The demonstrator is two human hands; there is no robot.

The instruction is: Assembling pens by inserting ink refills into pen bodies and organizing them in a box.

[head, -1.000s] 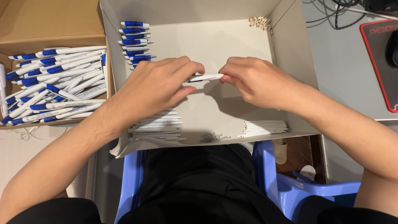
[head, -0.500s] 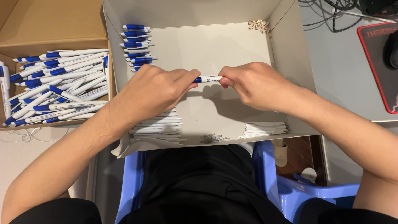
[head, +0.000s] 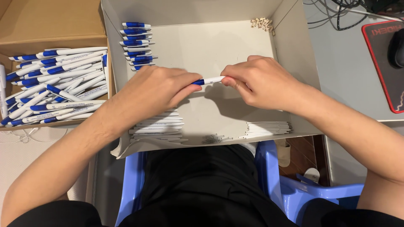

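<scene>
Pen [head: 209,80] is being gripped at both ends by left hand [head: 153,90] and right hand [head: 261,82] fingers; light, stiff, probably slippery.

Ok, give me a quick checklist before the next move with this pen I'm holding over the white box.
1. Pen gripped at both ends by left hand and right hand: ok.
2. Blue part and white barrel fully seated together: cannot tell, fingers cover the ends.
3. Pen held over the white box: ok.
4. Blue parts stacked within reach at the box's far left: ok.
5. Brown box of finished pens close on the left: ok.
</scene>
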